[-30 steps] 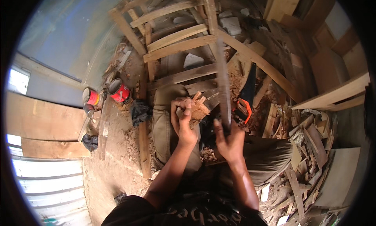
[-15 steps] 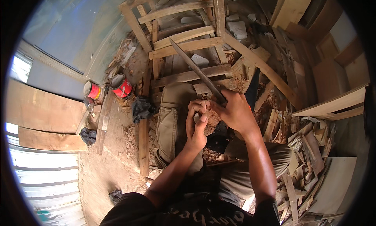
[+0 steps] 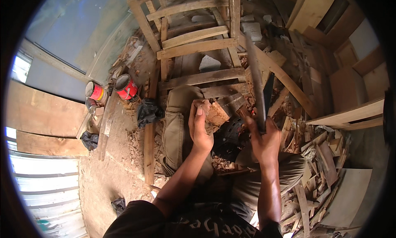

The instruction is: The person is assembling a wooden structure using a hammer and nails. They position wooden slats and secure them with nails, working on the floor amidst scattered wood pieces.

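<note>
My left hand (image 3: pixel 201 124) is closed around a small rough block of reddish-brown wood (image 3: pixel 217 115), held over my lap near the left knee. Its cut face points to the right. In my closed right hand (image 3: pixel 265 141) is a long, tapering grey metal file (image 3: pixel 256 81), standing nearly upright with its tip away from me. The file is a little smeared by motion and stays apart from the block. A dark flat blade (image 3: pixel 268 91) rests just right of the file, partly hidden.
A wooden frame with slats (image 3: pixel 198 48) stands in front of my knees. Two red cans (image 3: pixel 126 87) and a black plastic bag (image 3: pixel 149 112) lie on the left. Wood offcuts (image 3: pixel 326 155) pile up on the right, below leaning boards (image 3: pixel 350 116). Shavings cover the ground between my legs.
My right hand has moved right and toward me, away from the block. The file has swung from leaning left to nearly upright. My left hand has shifted slightly left, showing more of the block.
</note>
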The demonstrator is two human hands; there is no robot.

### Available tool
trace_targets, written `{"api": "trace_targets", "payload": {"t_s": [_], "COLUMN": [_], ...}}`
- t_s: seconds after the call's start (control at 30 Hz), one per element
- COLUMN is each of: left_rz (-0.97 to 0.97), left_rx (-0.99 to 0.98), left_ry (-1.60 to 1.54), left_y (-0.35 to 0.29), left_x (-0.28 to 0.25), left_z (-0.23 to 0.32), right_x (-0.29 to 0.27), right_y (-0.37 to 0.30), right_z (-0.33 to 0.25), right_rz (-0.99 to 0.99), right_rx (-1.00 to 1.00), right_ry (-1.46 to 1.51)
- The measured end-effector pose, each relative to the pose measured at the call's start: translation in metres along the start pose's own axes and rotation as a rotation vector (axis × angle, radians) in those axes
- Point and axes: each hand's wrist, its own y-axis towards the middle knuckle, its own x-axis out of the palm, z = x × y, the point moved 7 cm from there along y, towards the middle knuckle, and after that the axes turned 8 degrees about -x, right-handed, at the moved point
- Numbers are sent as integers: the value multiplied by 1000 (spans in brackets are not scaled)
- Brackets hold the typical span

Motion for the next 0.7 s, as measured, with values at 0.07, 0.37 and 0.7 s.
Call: {"api": "trace_targets", "payload": {"t_s": [0.07, 0.37, 0.7], "left_rz": [-24, 245, 249], "left_rx": [-29, -284, 166], "left_ry": [-120, -360, -41], "left_y": [4, 3, 4], "left_x": [0, -22, -13], "left_z": [-3, 4, 39], "right_x": [-15, 26, 52], "right_y": [-6, -69, -62], "right_z": [16, 11, 5], "right_rz": [96, -164, -303], "right_rx": [-51, 97, -6], "right_ry": [-140, 243, 145]}}
